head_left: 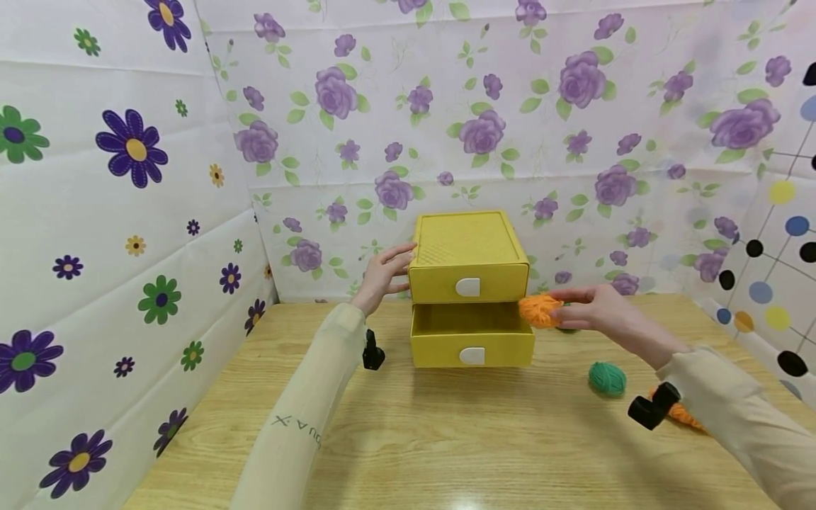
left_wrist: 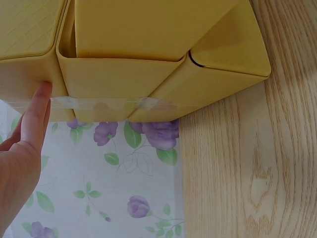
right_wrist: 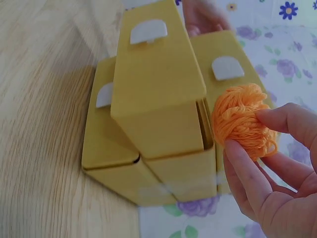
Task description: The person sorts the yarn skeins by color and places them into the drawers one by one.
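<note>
A yellow drawer box (head_left: 472,237) with white half-round handles stands on the table. Its middle drawer (head_left: 472,350) is pulled out, while the drawers above and below it are pushed in, as the right wrist view shows. My left hand (head_left: 384,273) touches the box's left side near the top, with its fingers (left_wrist: 37,111) held straight against the wall. Between thumb and fingertips, my right hand (head_left: 593,315) pinches an orange yarn ball (head_left: 539,311). The ball is just off the right front corner of the box, at about the height of the open drawer's top.
On the right of the table lies a green yarn ball (head_left: 607,379). Orange yarn (head_left: 685,416) shows partly beneath my right forearm, and another dark green bit (head_left: 567,329) peeks out behind my right hand. Flowered cloth walls (head_left: 357,127) close off the back and sides.
</note>
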Available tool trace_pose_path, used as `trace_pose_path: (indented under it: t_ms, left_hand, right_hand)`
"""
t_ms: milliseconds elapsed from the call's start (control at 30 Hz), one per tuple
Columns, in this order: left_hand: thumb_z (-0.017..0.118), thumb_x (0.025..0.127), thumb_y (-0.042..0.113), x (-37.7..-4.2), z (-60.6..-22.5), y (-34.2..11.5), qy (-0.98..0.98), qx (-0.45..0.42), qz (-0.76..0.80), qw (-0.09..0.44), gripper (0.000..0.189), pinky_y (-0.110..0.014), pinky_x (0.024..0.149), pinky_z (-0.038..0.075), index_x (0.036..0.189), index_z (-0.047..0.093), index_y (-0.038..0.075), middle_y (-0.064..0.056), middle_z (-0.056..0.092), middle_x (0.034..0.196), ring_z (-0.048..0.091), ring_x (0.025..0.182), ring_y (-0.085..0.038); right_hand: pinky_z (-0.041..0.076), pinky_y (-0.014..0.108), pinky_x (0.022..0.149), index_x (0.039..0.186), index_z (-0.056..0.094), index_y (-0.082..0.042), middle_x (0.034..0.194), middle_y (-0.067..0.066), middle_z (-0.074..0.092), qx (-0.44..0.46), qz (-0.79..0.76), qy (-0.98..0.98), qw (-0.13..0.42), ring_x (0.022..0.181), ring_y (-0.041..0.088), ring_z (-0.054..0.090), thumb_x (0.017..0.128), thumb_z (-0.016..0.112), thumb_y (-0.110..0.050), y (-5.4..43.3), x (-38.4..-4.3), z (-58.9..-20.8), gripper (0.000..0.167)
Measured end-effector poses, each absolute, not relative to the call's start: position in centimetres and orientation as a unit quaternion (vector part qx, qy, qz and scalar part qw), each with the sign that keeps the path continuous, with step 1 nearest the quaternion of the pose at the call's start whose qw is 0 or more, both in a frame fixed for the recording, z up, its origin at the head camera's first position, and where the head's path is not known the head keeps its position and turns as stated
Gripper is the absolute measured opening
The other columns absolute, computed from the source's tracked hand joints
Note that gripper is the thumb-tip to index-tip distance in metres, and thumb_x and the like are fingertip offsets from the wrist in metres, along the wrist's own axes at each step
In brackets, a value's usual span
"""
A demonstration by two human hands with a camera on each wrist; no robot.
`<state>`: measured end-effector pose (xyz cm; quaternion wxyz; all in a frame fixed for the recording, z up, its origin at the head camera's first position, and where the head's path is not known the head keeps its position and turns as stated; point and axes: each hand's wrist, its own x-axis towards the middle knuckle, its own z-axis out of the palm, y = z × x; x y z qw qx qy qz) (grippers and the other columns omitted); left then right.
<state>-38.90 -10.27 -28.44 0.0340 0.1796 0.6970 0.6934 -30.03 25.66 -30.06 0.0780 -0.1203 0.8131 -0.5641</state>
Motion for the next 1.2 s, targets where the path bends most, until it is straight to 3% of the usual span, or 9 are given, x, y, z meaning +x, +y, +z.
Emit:
trace_pose_path:
  t_ms: [367, 633, 933, 1200]
  left_hand:
    - [0.057, 0.091, 0.026, -40.7, -29.9, -10.1, 0.697, 0.175, 0.695, 0.018, 0.038, -0.040, 0.075, 0.049, 0.128, 0.054, 0.016, -0.005, 0.049, 0.126, 0.054, 0.100, -0.028]
    - [0.057, 0.091, 0.024, -40.5, -29.9, -10.1, 0.697, 0.172, 0.696, 0.011, 0.036, -0.041, 0.075, 0.049, 0.126, 0.056, 0.016, -0.004, 0.050, 0.124, 0.054, 0.099, -0.027]
    - [0.059, 0.090, 0.027, -40.5, -29.8, -10.1, 0.696, 0.169, 0.697, 0.009, 0.037, -0.041, 0.075, 0.049, 0.126, 0.057, 0.017, -0.003, 0.051, 0.123, 0.055, 0.099, -0.027]
    - [0.054, 0.093, 0.021, -38.5, -28.3, -10.1, 0.698, 0.178, 0.693, 0.027, 0.043, -0.044, 0.080, 0.046, 0.133, 0.047, 0.007, -0.011, 0.045, 0.130, 0.052, 0.102, -0.030]
  right_hand:
    - [0.045, 0.036, 0.083, 0.130, 0.045, 0.005, 0.131, 0.024, 0.038, -0.142, -0.567, 0.807, 0.084, 0.100, 0.027, 0.056, 0.080, 0.071, -0.026, 23.1, -29.8, -29.7, 0.065]
    - [0.044, 0.037, 0.084, 0.128, 0.049, 0.001, 0.129, 0.020, 0.042, -0.144, -0.575, 0.802, 0.081, 0.102, 0.024, 0.055, 0.077, 0.074, -0.024, 20.9, -30.2, -29.6, 0.062]
    - [0.045, 0.036, 0.083, 0.128, 0.046, 0.008, 0.127, 0.023, 0.044, -0.170, -0.609, 0.769, 0.091, 0.099, 0.026, 0.057, 0.082, 0.069, -0.014, 18.2, -30.6, -29.6, 0.057]
    - [0.046, 0.035, 0.081, 0.126, 0.049, 0.007, 0.121, 0.022, 0.050, -0.159, -0.643, 0.745, 0.081, 0.097, 0.025, 0.058, 0.081, 0.070, -0.011, 16.0, -30.7, -29.8, 0.053]
